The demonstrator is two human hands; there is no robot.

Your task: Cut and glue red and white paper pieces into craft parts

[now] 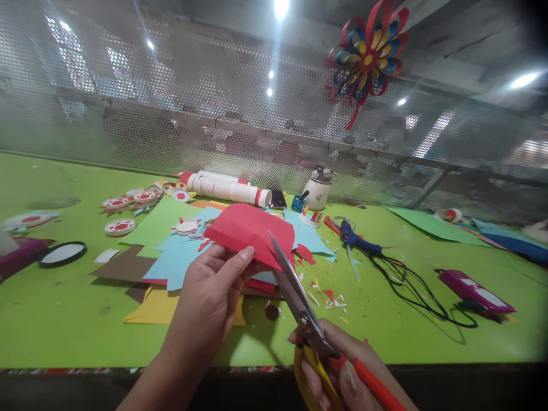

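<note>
My left hand [216, 285] pinches a sheet of red paper [252, 228] between thumb and fingers, above the green table. In my right hand [355, 365] is a pair of scissors [302, 311] with yellow handles. Their blades are parted at the right edge of the red paper, one in front of it and the other lower. An orange-red stick-like thing [377, 385] also lies along my right hand; its kind cannot be made out. Beneath the red paper lie light blue paper [177, 260], brown paper [122, 268] and yellow paper [149, 308].
Small paper scraps [331, 297] litter the green table [77, 325]. A blue glue gun [359, 240] with a black cord and a purple device [477, 292] lie right. White paper rolls [226, 188] and a bottle [317, 188] stand behind. Round red-and-white pieces [120, 226] lie left.
</note>
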